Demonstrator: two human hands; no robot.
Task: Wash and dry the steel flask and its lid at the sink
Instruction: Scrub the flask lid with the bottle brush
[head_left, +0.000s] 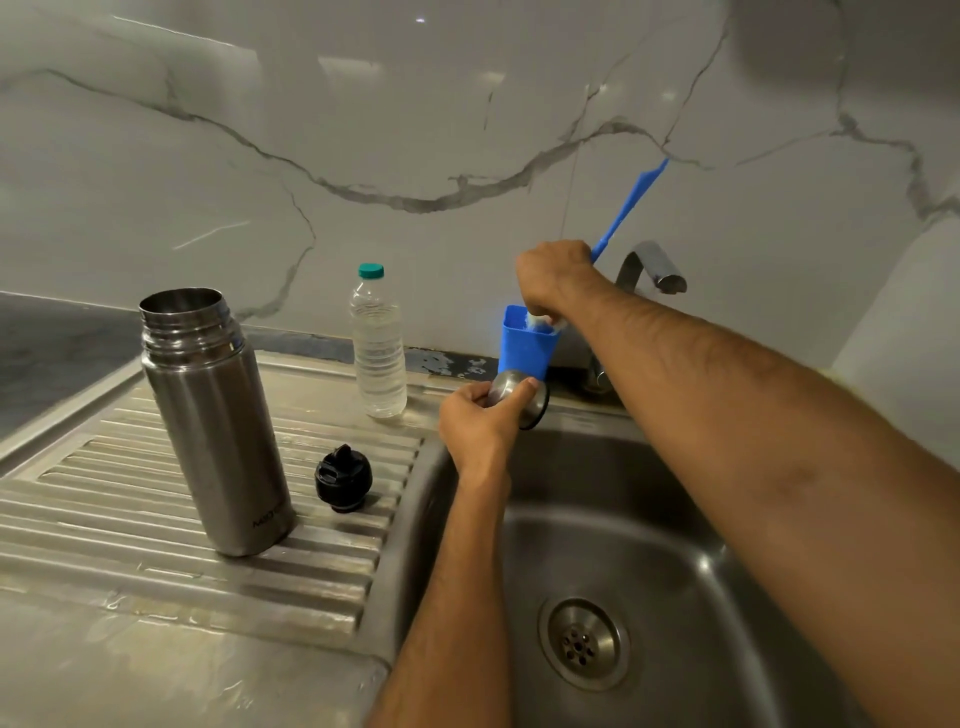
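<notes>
The steel flask (215, 421) stands upright and open-mouthed on the ribbed drainboard at the left. Its black stopper (343, 478) lies on the ribs to the flask's right. My left hand (480, 423) grips the steel base of the lid cup (524, 348), whose blue inside faces up, held over the sink's back left corner. My right hand (553, 275) grips the blue handle of a bottle brush (631, 205). The brush's white bristle head sits inside the cup's mouth.
A clear plastic water bottle (378, 345) with a teal cap stands at the drainboard's back edge. The tap (654, 267) reaches out behind my right forearm. The steel sink (675, 551) with its drain (584, 644) lies below my arms. Marble wall behind.
</notes>
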